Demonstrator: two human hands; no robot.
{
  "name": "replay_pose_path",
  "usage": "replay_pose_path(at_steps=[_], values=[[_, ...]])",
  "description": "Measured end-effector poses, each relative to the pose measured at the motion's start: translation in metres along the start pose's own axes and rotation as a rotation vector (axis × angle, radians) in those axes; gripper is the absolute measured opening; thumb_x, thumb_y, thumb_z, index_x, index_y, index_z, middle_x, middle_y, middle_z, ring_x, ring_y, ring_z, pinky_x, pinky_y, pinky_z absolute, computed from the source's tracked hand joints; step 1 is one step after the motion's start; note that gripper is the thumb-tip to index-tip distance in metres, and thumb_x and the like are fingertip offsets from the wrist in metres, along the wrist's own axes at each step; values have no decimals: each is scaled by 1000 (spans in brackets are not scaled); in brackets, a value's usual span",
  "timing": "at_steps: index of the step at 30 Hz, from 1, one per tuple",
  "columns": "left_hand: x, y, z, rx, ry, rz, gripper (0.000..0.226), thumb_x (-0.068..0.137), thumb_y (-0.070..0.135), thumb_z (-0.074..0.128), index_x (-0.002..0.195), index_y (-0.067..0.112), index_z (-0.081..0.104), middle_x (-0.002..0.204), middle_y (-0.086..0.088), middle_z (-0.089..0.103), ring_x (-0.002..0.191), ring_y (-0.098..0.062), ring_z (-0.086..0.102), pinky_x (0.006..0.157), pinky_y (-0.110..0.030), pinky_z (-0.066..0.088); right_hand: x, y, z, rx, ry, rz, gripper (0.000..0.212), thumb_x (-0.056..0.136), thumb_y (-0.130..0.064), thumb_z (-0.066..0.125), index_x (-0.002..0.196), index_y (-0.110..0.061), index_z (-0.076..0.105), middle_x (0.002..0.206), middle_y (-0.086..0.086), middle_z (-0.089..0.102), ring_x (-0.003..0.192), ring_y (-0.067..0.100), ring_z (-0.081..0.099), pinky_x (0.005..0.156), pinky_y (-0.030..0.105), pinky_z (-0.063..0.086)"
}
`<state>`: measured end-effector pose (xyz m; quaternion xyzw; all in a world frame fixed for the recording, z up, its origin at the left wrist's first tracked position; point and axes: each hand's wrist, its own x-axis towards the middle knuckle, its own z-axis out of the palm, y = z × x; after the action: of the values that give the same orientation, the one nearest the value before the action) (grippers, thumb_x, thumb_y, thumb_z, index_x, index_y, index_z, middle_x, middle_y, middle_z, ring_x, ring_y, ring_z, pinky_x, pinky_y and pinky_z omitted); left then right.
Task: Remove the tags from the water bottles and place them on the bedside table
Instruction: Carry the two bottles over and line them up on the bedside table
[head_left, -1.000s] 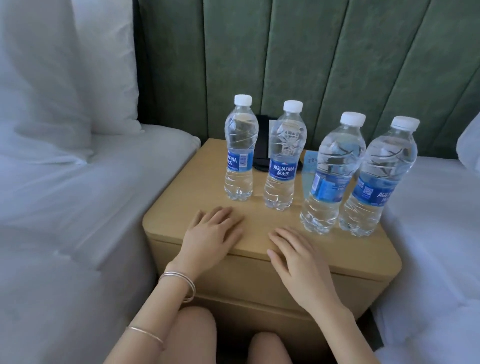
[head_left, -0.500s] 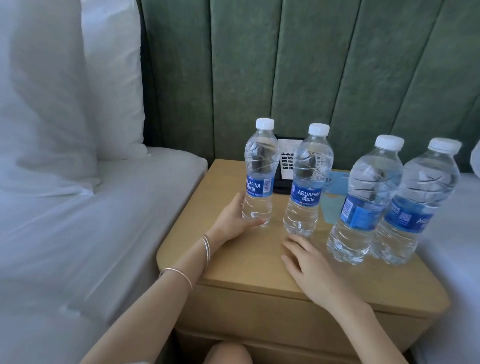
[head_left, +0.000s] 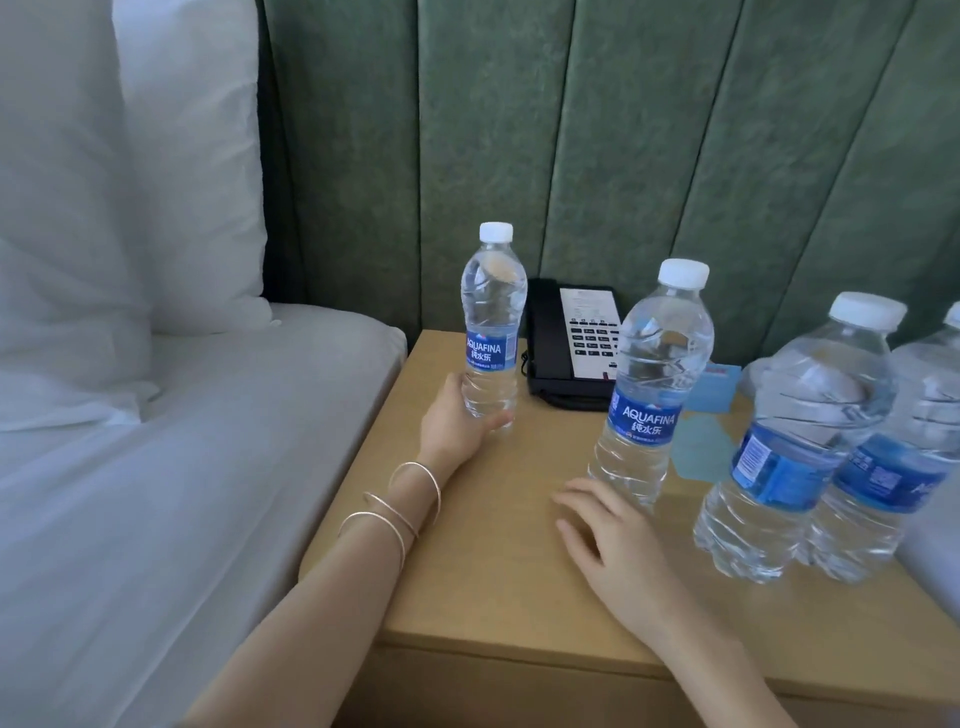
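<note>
Several clear water bottles with white caps and blue Aquafina labels stand on the light wooden bedside table (head_left: 483, 566). My left hand (head_left: 457, 421) is wrapped around the lower part of the leftmost bottle (head_left: 491, 322), which stands upright near the table's back left. My right hand (head_left: 608, 535) rests flat on the tabletop, fingers apart, fingertips at the base of the second bottle (head_left: 652, 379). Two more bottles, one (head_left: 795, 436) and another (head_left: 904, 457), stand close together at the right.
A black telephone (head_left: 566, 343) with a white keypad sits at the back of the table against the green padded headboard (head_left: 571, 145). Light blue paper cards (head_left: 706, 441) lie behind the bottles. A white bed and pillows (head_left: 130, 208) fill the left side.
My left hand went from lying flat at the table's front to gripping the leftmost bottle. The right hand shifted forward toward the second bottle. The camera came closer and swung left.
</note>
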<state>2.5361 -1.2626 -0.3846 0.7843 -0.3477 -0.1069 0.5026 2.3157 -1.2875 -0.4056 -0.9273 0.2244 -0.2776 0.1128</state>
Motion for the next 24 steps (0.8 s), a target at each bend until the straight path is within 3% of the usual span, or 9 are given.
replay_pose_path(at_steps=[2,5,11,15,18,20,22,24], values=[[-2,0,-1,-12,-14,7,72,72,33,81,131,17,42,124,2,60,112,-18,56,81,-22,37,-6,0,-9,-63,268,-4,7,83,-15,64,89,-16,64,91,-8,59,86,12,56,66,26,49],[-8,1,-4,-42,-18,13,74,68,28,84,129,17,42,122,1,60,108,-15,57,81,-22,39,-9,0,-19,-105,403,115,18,75,-4,70,86,-11,58,85,-1,58,83,21,52,66,26,43],[-28,-6,-10,124,111,69,74,66,34,84,123,13,41,122,-6,54,108,-25,55,77,-31,42,0,6,-9,-141,383,110,23,70,0,73,82,-7,54,85,6,54,77,27,55,59,31,44],[-36,-13,-17,103,138,79,77,65,36,85,124,14,42,123,-4,55,109,-21,55,75,-28,40,5,7,-7,-58,320,74,22,72,3,71,82,-7,54,88,4,51,79,25,58,63,31,46],[-36,-16,-20,71,145,61,75,66,34,84,124,12,43,123,-6,56,110,-23,55,78,-30,42,17,14,-6,83,385,207,26,75,-4,71,88,-6,49,92,3,44,81,27,55,70,44,49],[-37,-16,-20,66,152,62,76,65,34,85,125,12,44,124,-7,56,111,-23,54,81,-32,44,28,18,-8,185,405,335,39,75,-11,74,103,-4,47,101,5,42,90,29,54,81,47,48],[-38,-16,-21,58,143,58,80,64,34,86,127,13,43,126,-6,54,113,-22,53,84,-33,44,39,22,-9,253,346,419,61,75,-17,75,125,-5,41,119,10,44,106,29,52,90,42,45],[-38,-18,-23,40,124,55,82,63,33,86,129,14,43,126,-5,55,114,-22,53,87,-34,46,48,25,-9,271,290,416,71,75,-20,75,134,-11,37,129,8,48,111,24,51,89,37,44]])
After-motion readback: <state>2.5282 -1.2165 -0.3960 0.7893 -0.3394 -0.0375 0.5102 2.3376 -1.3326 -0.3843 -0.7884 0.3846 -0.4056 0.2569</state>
